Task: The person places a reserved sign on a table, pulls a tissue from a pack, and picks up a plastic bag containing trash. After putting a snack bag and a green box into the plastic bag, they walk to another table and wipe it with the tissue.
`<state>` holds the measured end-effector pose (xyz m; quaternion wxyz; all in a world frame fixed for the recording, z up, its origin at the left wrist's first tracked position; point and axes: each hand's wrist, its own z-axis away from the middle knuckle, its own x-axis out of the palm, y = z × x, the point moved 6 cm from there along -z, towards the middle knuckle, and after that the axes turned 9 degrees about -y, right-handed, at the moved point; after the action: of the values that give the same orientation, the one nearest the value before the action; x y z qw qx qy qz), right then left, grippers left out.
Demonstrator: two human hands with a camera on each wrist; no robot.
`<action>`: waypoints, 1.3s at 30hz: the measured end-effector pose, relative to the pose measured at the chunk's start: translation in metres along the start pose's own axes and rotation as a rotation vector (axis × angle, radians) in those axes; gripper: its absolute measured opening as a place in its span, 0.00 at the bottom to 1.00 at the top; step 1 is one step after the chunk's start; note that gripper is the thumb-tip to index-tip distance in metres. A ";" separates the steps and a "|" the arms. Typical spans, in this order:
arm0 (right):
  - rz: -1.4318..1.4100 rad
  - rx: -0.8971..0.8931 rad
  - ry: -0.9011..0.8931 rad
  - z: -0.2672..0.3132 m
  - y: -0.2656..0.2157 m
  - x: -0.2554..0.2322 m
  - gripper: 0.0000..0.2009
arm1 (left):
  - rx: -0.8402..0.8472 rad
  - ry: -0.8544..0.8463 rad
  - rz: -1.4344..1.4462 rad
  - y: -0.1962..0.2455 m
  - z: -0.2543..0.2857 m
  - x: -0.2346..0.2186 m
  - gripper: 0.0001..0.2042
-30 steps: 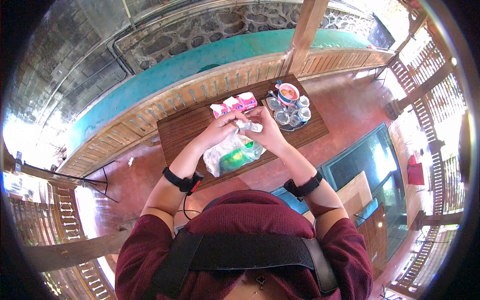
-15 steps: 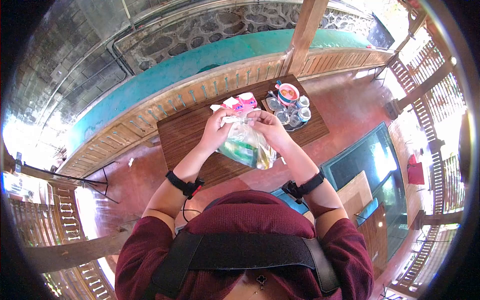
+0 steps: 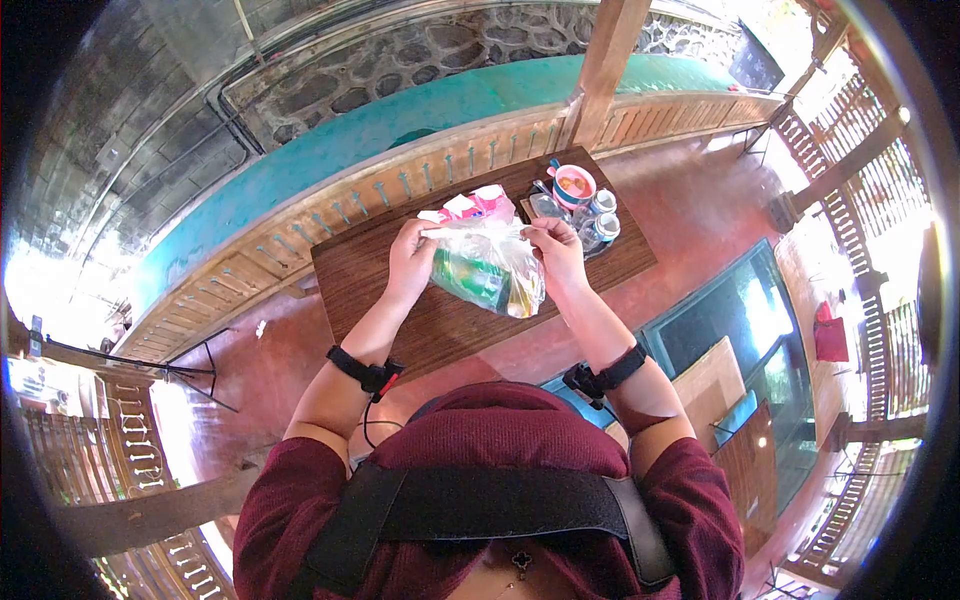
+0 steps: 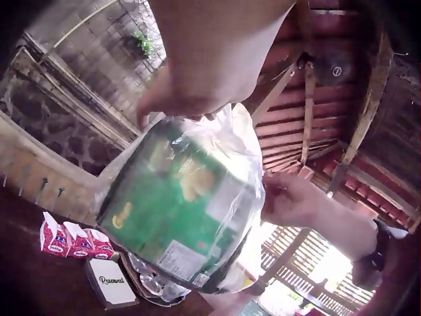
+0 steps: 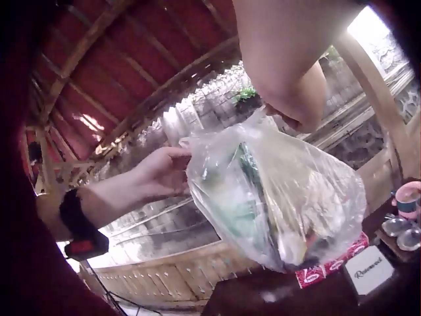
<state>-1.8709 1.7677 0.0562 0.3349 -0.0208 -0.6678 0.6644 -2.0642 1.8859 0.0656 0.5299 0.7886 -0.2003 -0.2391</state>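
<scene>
A clear plastic bag (image 3: 500,252) hangs between the two hands above the brown table, its top edge stretched apart. The left hand (image 3: 410,262) pinches its left upper corner; the right hand (image 3: 560,255) pinches the right upper side. Inside, a green package (image 4: 181,204) with a white label shows through the film in the left wrist view. In the right wrist view the bag (image 5: 276,191) also shows something pale and yellowish beside the green. The fingertips of the left hand (image 4: 204,79) are partly hidden by the hand itself.
On the table (image 3: 365,285), pink tissue packs (image 3: 488,200) lie behind the bag. A "Reserved" sign (image 4: 112,282) stands near them. To the right are a pink-rimmed bowl (image 3: 573,185) and glass jars (image 3: 600,230). A wooden railing (image 3: 380,190) runs behind the table.
The hands have moved apart, the left one to the left and the right one to the right. The bunched bag top is now spread wide, and the bag has risen slightly.
</scene>
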 end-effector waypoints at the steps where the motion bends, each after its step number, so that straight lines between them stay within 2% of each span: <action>1: 0.053 -0.009 0.036 -0.002 0.001 -0.007 0.06 | -0.072 0.001 0.020 -0.008 0.000 -0.003 0.05; 3: 0.066 0.016 0.042 -0.004 0.009 -0.015 0.05 | -0.217 0.005 0.059 -0.028 0.002 -0.012 0.06; 5: 0.062 0.057 0.049 -0.006 0.020 -0.017 0.06 | -0.229 0.003 0.010 -0.041 0.001 -0.018 0.07; 7: 0.104 0.099 -0.020 -0.007 0.028 -0.011 0.05 | -0.238 -0.012 -0.015 -0.047 -0.001 -0.021 0.08; 11: 0.271 0.215 -0.150 -0.013 0.053 0.005 0.06 | -0.156 -0.112 -0.074 -0.050 -0.002 -0.016 0.06; 14: 0.326 0.309 -0.230 -0.024 0.089 0.009 0.08 | -0.075 -0.202 -0.138 -0.061 -0.002 -0.009 0.07; 17: 0.530 0.389 -0.277 -0.036 0.133 0.007 0.10 | -0.174 -0.207 -0.127 -0.086 -0.001 -0.009 0.08; 18: 0.722 0.416 -0.323 -0.037 0.140 0.009 0.15 | -0.222 -0.271 -0.092 -0.084 0.000 -0.007 0.10; 19: 0.889 0.369 -0.392 -0.040 0.147 0.014 0.20 | -0.248 -0.273 -0.075 -0.096 0.001 -0.006 0.10; 21: 0.948 0.390 -0.439 -0.039 0.165 0.023 0.22 | -0.303 -0.266 -0.036 -0.125 0.002 -0.001 0.10; 22: 0.914 0.287 -0.500 -0.041 0.171 0.028 0.22 | -0.317 -0.229 -0.037 -0.134 0.003 0.002 0.09; 23: 0.875 0.186 -0.564 -0.045 0.180 0.030 0.21 | -0.386 -0.274 0.022 -0.148 0.004 0.007 0.08; 24: 0.973 0.202 -0.537 -0.054 0.199 0.020 0.18 | -0.353 -0.274 -0.015 -0.148 0.002 0.009 0.09; 25: 0.869 0.260 -0.478 -0.060 0.213 0.011 0.18 | -0.322 -0.272 -0.054 -0.148 0.000 0.011 0.10; 27: 0.664 0.362 -0.356 -0.079 0.237 -0.013 0.17 | -0.364 -0.284 -0.031 -0.180 -0.002 0.020 0.15; 28: 0.496 0.429 -0.327 -0.089 0.250 -0.024 0.21 | -0.345 -0.394 -0.101 -0.173 -0.010 0.026 0.22; 31: 0.411 0.489 -0.270 -0.110 0.262 -0.053 0.24 | -0.469 -0.633 -0.355 -0.220 -0.021 0.040 0.25; 32: 0.398 0.494 -0.295 -0.119 0.259 -0.059 0.25 | -0.443 -0.630 -0.444 -0.231 -0.027 0.046 0.24; 35: 0.361 0.580 -0.262 -0.139 0.270 -0.081 0.25 | -0.561 -0.773 -0.733 -0.272 -0.041 0.062 0.20; 36: 0.354 0.591 -0.246 -0.145 0.279 -0.089 0.23 | -0.559 -0.728 -0.831 -0.282 -0.048 0.065 0.16; 39: 0.909 0.530 -0.217 -0.154 0.286 -0.118 0.18 | -0.700 -0.544 -0.971 -0.322 -0.064 0.061 0.15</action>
<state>-1.8253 1.8797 -0.2680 -0.0640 -0.1539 -0.4317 0.8865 -1.9575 2.0142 -0.2240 0.5173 0.4818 0.1414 -0.6930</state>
